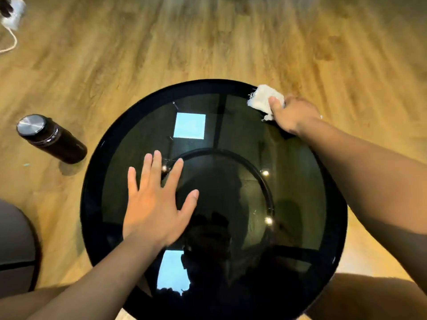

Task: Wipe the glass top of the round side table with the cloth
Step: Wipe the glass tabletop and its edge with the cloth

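Observation:
The round side table (92, 204) has a dark glass top with a black rim and fills the middle of the head view. A bunched white cloth (263, 99) lies on the rim at the far right. My right hand (293, 116) grips that cloth, thumb on top, at the table's far right edge. My left hand (154, 199) lies flat on the glass left of centre, fingers spread and straight. The glass reflects ceiling lights and my silhouette.
A dark bottle (50, 138) with a metal cap stands on the wooden floor (161, 42) left of the table. A white power strip (12, 12) with a cord lies at the far left. A grey seat (13, 245) sits at the left edge.

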`<control>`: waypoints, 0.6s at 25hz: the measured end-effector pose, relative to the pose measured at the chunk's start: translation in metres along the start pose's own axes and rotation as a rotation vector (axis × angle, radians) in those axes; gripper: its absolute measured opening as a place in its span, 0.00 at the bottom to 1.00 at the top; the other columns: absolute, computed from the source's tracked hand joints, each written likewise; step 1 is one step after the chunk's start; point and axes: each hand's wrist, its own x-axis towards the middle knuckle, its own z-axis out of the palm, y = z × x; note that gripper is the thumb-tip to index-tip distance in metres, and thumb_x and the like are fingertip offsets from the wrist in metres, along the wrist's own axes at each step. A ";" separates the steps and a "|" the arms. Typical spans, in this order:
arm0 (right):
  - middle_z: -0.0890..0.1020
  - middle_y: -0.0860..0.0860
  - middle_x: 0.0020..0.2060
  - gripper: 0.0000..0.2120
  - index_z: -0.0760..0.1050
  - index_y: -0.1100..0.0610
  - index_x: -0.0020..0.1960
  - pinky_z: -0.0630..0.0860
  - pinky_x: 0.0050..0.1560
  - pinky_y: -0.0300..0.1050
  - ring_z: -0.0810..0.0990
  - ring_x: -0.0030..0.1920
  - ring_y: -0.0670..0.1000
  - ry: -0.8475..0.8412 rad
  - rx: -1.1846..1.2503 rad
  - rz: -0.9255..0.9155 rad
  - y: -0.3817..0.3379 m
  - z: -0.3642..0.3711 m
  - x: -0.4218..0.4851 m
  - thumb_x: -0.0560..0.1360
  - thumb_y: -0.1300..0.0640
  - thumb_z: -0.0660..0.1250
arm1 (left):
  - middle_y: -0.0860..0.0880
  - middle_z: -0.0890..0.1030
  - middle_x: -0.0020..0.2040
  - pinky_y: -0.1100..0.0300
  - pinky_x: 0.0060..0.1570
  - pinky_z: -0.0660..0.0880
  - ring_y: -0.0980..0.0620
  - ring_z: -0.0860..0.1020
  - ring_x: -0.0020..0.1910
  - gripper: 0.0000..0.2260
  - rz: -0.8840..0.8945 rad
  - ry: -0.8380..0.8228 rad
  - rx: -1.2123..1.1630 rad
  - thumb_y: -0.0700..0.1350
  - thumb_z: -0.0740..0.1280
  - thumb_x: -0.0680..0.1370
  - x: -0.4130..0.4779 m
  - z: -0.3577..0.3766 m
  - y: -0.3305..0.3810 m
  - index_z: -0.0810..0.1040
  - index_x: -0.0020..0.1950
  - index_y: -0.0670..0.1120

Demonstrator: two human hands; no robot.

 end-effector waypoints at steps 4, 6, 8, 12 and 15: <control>0.76 0.65 0.62 0.34 0.67 0.62 0.69 0.69 0.53 0.54 0.74 0.62 0.66 -0.040 -0.088 0.165 0.057 0.001 -0.068 0.81 0.38 0.41 | 0.39 0.52 0.80 0.40 0.77 0.44 0.44 0.45 0.80 0.35 -0.003 0.022 -0.002 0.68 0.44 0.77 -0.001 0.001 0.002 0.58 0.79 0.52; 0.77 0.65 0.59 0.33 0.69 0.63 0.65 0.67 0.48 0.52 0.75 0.59 0.66 -0.057 -0.117 0.198 0.076 0.002 -0.099 0.81 0.39 0.42 | 0.39 0.53 0.80 0.40 0.77 0.45 0.43 0.46 0.80 0.35 -0.004 0.026 0.004 0.68 0.43 0.77 -0.002 0.000 0.003 0.58 0.80 0.51; 0.78 0.64 0.57 0.31 0.71 0.63 0.63 0.66 0.47 0.50 0.76 0.57 0.64 -0.108 -0.057 0.209 0.083 -0.002 -0.108 0.82 0.39 0.44 | 0.39 0.52 0.80 0.40 0.77 0.44 0.43 0.45 0.80 0.35 0.007 0.027 0.009 0.68 0.42 0.77 -0.001 0.001 0.005 0.56 0.80 0.51; 0.78 0.56 0.47 0.19 0.70 0.58 0.56 0.68 0.46 0.45 0.75 0.48 0.58 -0.088 0.226 0.138 0.048 -0.016 -0.070 0.82 0.43 0.52 | 0.38 0.53 0.80 0.40 0.77 0.46 0.43 0.46 0.80 0.35 0.013 0.055 0.000 0.67 0.43 0.78 -0.002 0.005 0.002 0.57 0.80 0.51; 0.82 0.49 0.38 0.14 0.73 0.53 0.48 0.74 0.45 0.46 0.81 0.43 0.55 -0.051 0.300 0.018 0.002 -0.012 -0.013 0.79 0.45 0.55 | 0.38 0.56 0.80 0.39 0.76 0.47 0.42 0.48 0.80 0.34 0.031 0.065 0.021 0.67 0.45 0.78 0.000 0.008 0.000 0.59 0.79 0.50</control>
